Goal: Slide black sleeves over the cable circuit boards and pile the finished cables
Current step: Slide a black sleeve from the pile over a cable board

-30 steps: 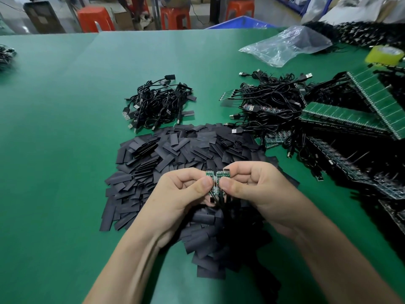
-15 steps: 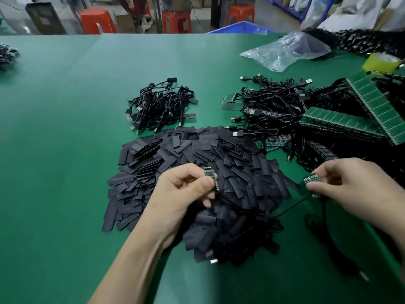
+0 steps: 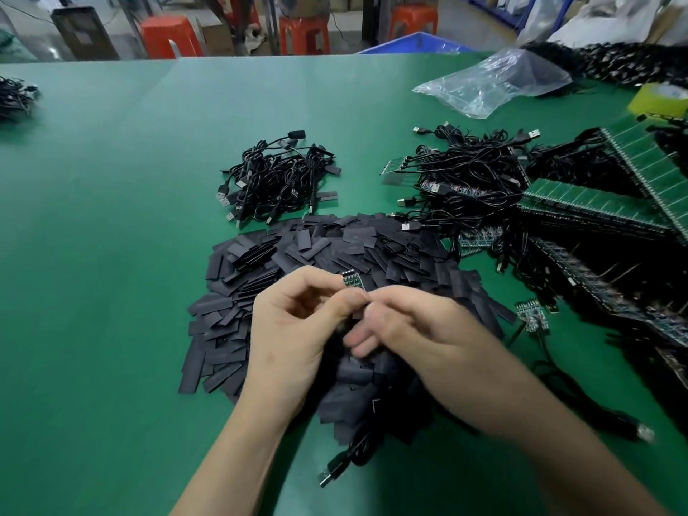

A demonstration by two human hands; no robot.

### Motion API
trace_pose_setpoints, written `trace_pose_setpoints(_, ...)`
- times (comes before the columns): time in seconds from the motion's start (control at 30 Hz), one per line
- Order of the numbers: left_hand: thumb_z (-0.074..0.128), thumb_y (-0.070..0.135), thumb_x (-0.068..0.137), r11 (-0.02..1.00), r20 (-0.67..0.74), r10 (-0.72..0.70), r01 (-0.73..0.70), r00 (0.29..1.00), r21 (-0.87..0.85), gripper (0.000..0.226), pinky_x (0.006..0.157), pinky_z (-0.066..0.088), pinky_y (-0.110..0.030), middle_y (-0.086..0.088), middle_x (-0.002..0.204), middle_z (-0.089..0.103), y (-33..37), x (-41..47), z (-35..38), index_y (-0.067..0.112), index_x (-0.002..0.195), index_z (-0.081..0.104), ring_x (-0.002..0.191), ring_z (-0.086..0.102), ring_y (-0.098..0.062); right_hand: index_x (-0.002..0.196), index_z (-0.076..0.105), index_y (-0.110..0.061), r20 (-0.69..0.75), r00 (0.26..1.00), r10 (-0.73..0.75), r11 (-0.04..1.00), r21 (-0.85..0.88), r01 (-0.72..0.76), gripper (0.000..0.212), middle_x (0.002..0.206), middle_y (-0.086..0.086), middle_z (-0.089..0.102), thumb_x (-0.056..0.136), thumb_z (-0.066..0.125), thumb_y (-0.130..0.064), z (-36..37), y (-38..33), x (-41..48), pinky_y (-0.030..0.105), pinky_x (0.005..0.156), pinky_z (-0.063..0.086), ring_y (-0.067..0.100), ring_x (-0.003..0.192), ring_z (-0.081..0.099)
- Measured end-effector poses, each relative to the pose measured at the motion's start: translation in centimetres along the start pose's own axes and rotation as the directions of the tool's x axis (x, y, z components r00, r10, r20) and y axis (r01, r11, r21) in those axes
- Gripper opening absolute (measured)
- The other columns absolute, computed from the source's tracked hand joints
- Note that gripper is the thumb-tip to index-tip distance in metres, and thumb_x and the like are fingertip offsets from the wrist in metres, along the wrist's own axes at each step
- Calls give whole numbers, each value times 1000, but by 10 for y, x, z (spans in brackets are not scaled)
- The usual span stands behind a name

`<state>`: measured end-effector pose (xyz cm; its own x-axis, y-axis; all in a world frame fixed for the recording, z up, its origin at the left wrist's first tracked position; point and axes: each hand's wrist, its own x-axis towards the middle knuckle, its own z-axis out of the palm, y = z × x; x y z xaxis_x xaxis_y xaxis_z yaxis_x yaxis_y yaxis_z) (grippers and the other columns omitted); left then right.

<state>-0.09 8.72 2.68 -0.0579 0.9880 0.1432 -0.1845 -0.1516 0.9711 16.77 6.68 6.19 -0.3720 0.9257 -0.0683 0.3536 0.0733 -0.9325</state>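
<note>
My left hand [image 3: 294, 329] pinches a small green circuit board [image 3: 352, 281] between thumb and forefinger, its top end poking up. The board's black cable hangs below my hands and ends in a USB plug [image 3: 331, 475] on the mat. My right hand [image 3: 413, 329] is close against the left thumb, its curled fingers blurred; whether it holds anything is unclear. Under both hands spreads a heap of flat black sleeves [image 3: 335, 251]. A second bare board [image 3: 532, 317] with its cable lies on the mat to the right. A pile of sleeved cables [image 3: 275, 180] sits behind the heap.
A tangle of cables with bare boards [image 3: 465, 180] lies back right, beside stacked green board panels [image 3: 595, 206]. Further back are a clear plastic bag [image 3: 491, 80] and a yellow tape roll [image 3: 659, 100]. More cables [image 3: 15, 98] lie far left on the green mat [image 3: 111, 255].
My hands pulled two joined boards apart. My right hand carried one board out to the right, left it on the mat, and came back beside the left hand.
</note>
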Motion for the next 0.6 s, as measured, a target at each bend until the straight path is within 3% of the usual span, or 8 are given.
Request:
trace_pose_setpoints(0.1,79,35,73,991,-27,79,-76,996,109,9,61,49,-19,6,70,70,-2,2,-4,28,77,75,63,60,-9,91,68,-22,-80,996,-29,997,66,34,22,68,-2,68,106,52,-26,13,3,9,32,66,54,12,61,63)
trace_pose_setpoints(0.17,71,35,86,942,-10,177,-166,984,291,8,75,52,-19,10,87,75,-5,5,-7,32,89,78,82,68,-4,88,69,-24,-99,995,6,988,154,9,27,57,-6,53,107,51,-27,6,4,14,27,49,42,10,49,46)
trace_pose_setpoints(0.3,64,20,101,537,140,370,-334,919,775,22,97,46,-28,10,116,70,-14,21,-14,21,120,75,112,61,-14,72,70,-27,-91,991,102,920,387,-59,30,53,-9,32,97,55,-36,-28,-1,27,16,39,21,6,43,21)
trace_pose_setpoints(0.43,65,20,100,227,327,285,-395,901,890,29,94,49,-42,3,125,70,-13,48,-10,19,128,73,114,60,-26,70,61,-21,-122,979,166,961,241,-133,38,51,-8,33,106,49,-26,-36,15,41,16,38,19,9,45,20)
trace_pose_setpoints(0.53,65,35,100,141,405,149,-425,902,894,29,93,43,-38,9,125,68,-6,66,-11,31,128,73,116,57,-23,69,57,-21,-176,972,155,987,79,-143,40,53,-10,37,107,46,-30,-29,31,47,21,46,24,10,48,27)
trace_pose_setpoints(0.6,69,41,95,125,434,108,-446,894,886,29,93,43,-39,9,121,68,-3,75,-13,34,123,75,114,56,-22,70,56,-20,-206,969,136,990,67,-125,44,55,-12,39,105,42,-44,-27,37,48,27,54,25,8,50,32)
